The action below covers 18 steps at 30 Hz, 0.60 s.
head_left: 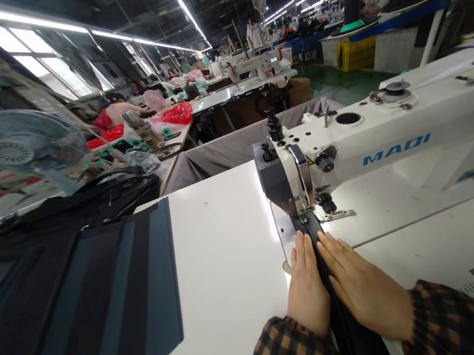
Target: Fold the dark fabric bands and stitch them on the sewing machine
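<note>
The black strip point(348, 331) runs from the near side of the worktop point(226, 252) to the needle area of the sewing machine point(342, 157). The left hand point(309, 289) and right hand point(364, 283) press along it, each grip flat, fingers together, unpinched. Probably seam feeding; next calls for straight, even guiding.

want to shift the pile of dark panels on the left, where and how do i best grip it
Probably grip the pile of dark panels by its straight right edge, midway along, thumb on top and fingers slid under, coming from the right over the white tabletop. The pile lies flat, and that edge faces the left hand, the nearer of the two.
</note>
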Motion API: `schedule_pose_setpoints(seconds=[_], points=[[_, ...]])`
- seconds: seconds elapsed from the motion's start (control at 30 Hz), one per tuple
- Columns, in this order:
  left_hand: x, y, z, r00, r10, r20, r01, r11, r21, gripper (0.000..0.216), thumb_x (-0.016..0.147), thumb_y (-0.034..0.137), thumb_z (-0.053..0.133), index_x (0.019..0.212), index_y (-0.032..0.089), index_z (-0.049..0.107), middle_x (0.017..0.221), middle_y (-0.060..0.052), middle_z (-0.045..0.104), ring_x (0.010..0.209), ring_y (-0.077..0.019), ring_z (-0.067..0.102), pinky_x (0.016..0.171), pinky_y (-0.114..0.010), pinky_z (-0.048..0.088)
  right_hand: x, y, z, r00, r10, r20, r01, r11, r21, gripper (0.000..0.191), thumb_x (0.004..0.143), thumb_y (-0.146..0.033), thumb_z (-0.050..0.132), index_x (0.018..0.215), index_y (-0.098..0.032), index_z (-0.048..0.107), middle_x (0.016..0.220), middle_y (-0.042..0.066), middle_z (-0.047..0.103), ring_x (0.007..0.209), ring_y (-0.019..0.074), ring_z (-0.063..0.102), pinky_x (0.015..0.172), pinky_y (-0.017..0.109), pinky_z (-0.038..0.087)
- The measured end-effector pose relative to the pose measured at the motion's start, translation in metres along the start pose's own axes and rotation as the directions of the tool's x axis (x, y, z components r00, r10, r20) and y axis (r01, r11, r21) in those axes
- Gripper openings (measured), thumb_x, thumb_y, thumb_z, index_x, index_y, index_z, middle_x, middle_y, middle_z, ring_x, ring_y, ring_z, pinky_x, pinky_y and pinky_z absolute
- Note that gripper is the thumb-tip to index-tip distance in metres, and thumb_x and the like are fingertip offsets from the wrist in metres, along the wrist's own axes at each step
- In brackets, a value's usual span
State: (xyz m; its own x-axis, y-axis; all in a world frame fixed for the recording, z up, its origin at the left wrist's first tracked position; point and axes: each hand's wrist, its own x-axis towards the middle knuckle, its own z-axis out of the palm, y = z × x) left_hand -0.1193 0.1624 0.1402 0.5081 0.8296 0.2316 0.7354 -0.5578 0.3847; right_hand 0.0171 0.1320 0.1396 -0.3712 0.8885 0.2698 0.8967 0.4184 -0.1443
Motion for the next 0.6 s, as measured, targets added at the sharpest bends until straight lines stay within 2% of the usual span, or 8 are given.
schedule_pose_setpoints(seconds=[0.37, 0.6], points=[[0.0070, 0.0059, 0.0010, 0.998, -0.057, 0.012, 0.056, 0.996, 0.065, 0.052, 0.079, 0.002, 0.026, 0.131, 0.001, 0.021, 0.135, -0.023, 0.028, 0.128, -0.0235, 0.016, 0.101, -0.044, 0.031, 0.0045, -0.0016, -0.0050, 0.999, -0.027, 0.025, 0.026, 0.999, 0.017, 0.055, 0.080, -0.014, 0.032, 0.133, 0.000, 0.024, 0.139, 0.018, 0.019, 0.128, 0.0268, 0.012, 0.103, 0.042, 0.027], [0.0043, 0.0051, 0.0067, 0.999, 0.010, -0.040, -0.006, 0.994, 0.111, 0.051, 0.081, 0.004, 0.028, 0.132, 0.002, 0.020, 0.135, -0.023, 0.028, 0.127, -0.0264, 0.017, 0.100, -0.046, 0.033, 0.0038, 0.0019, -0.0045, 0.999, -0.045, 0.031, 0.043, 0.997, 0.066, 0.057, 0.078, -0.010, 0.033, 0.133, -0.001, 0.022, 0.140, 0.016, 0.017, 0.129, 0.0255, 0.013, 0.103, 0.041, 0.029]])
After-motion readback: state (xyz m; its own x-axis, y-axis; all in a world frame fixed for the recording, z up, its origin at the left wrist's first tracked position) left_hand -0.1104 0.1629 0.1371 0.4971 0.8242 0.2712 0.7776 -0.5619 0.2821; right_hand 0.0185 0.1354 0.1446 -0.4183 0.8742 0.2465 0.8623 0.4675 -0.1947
